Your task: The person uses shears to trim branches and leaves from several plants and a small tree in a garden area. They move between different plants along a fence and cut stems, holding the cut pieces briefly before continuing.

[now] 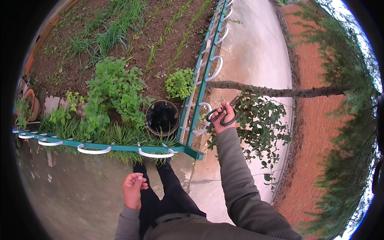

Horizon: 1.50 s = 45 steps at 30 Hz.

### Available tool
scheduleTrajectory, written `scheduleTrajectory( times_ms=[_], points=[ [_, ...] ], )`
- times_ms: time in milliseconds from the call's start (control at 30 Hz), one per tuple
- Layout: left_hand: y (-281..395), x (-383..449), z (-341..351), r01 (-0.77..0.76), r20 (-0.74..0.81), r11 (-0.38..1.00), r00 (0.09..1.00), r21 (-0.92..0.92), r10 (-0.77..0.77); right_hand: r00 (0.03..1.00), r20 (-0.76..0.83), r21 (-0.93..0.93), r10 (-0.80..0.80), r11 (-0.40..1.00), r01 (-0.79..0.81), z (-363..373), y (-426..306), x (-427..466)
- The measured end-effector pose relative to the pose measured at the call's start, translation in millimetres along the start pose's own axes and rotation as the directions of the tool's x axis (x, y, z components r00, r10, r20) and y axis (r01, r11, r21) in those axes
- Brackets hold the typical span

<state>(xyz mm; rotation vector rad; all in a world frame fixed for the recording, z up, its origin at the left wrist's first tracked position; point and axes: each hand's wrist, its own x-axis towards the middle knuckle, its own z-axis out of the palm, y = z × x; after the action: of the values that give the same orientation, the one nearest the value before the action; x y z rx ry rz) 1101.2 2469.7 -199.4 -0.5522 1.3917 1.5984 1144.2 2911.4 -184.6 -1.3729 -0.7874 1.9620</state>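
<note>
My right hand [223, 118] reaches out over the corner of the low green metal fence [195, 126], gripping a pair of scissors [235, 101] with black handles. Their dark blades point away from me, towards the leaves of a shrub [258, 123] beyond the rail. Whether the tips touch any leaf, I cannot tell. In front of my legs, my left hand [134, 187] hangs with its fingers curled in, and no object shows in it.
Inside the fence, a round pot of dark water or soil [162, 117] stands beside leafy green plants [112, 90]. Grass [120, 135] pokes through the near rail. A thin tree trunk [270, 91] crosses over the pale concrete path [252, 45], with red brick paving [315, 126] behind.
</note>
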Motion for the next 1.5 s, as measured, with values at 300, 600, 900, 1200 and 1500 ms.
scheduleTrajectory(
  times_ms=[300, 600, 900, 1200, 1500],
  points=[
    [-2, -10, 8, -0.020, 0.032, 0.999, 0.999, 0.046, 0.018, 0.982, 0.054, 0.010, 0.181, 0.983, -0.182, 9, -9, 19],
    [8, -30, 15, -0.084, 0.091, 0.990, 0.993, 0.115, 0.073, 0.979, -0.013, -0.150, 0.203, 0.968, -0.203, -12, -8, -29],
    [32, -51, 52, -0.170, 0.272, 0.936, 0.959, 0.308, 0.084, 0.977, 0.151, -0.342, 0.151, 0.935, -0.092, -86, -13, -191],
    [22, -79, 103, -0.188, 0.443, 0.873, 0.896, 0.451, -0.036, 0.980, -0.186, -0.188, 0.072, 0.976, -0.107, -242, 48, -263],
    [-7, -87, 107, -0.162, 0.469, 0.861, 0.878, 0.483, -0.097, 0.900, -0.426, -0.061, 0.094, 0.989, -0.132, -279, 42, -256]
  ],
)
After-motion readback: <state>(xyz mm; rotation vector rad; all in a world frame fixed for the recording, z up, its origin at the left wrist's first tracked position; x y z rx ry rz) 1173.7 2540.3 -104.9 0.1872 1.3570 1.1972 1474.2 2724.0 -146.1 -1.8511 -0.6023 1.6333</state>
